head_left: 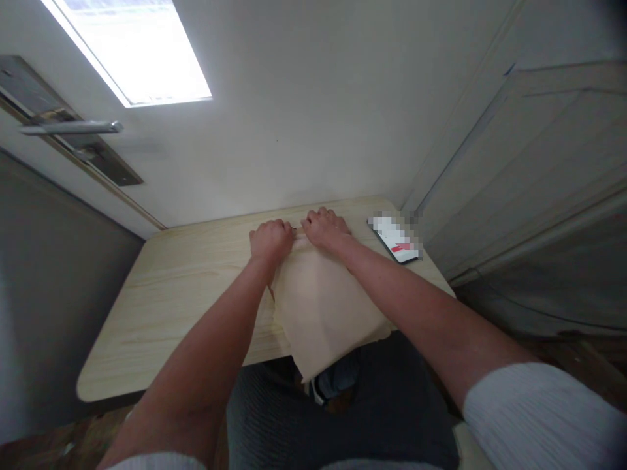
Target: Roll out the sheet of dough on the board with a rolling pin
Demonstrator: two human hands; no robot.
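Note:
A beige sheet-like piece (328,300), either paper or cloth, lies on the table, and its near corner hangs over the front edge. At its far left corner my left hand (272,240) is closed with the fingers curled over the edge. My right hand (326,228) is closed on the same far edge, a little to the right. Between the two hands the edge looks bunched, and a thin dark thing sticks out there, too small to name. The fingertips of both hands are hidden.
The pale wooden table (196,287) stands against a white door (313,117) with a metal handle (71,128) and a bright window pane (142,52). A phone (396,240) lies on the table at the right. My legs (343,418) are below the front edge.

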